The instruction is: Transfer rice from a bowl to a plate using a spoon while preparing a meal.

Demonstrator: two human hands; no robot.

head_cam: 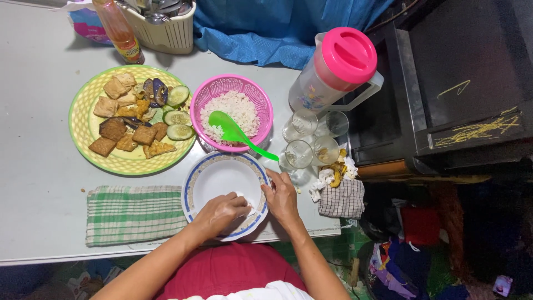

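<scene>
Hands work over a white plate (222,176) with a blue rim, which sits at the near edge of the grey table (39,166), part of its rim reaching the table's lip. The left hand (221,214) has its fingers curled together on a small white tissue (248,204) and presses it onto the plate at about five o'clock of the dish; the right hand (281,197) rests on the rim at about three o'clock, fingers bent down on the edge, seemingly steadying it, though I cannot tell how firmly it grips. Risk lies mostly in that position: a hard push with the tissue toward six o'clock could tip or slide the plate off the table, as little surface lies behind it. At twelve o'clock of the plate stands a pink basket (231,113) of rice with a green spoon (236,134), whose handle juts out over the plate's far rim near one o'clock; a raised right wrist could catch it and flick rice out. At two o'clock, glasses (311,139) crowd close together beside a pitcher (333,72) with a pink lid, and a right elbow swung outward might knock them. A checked cloth (133,214) lies at nine o'clock, just beside the plate.
</scene>
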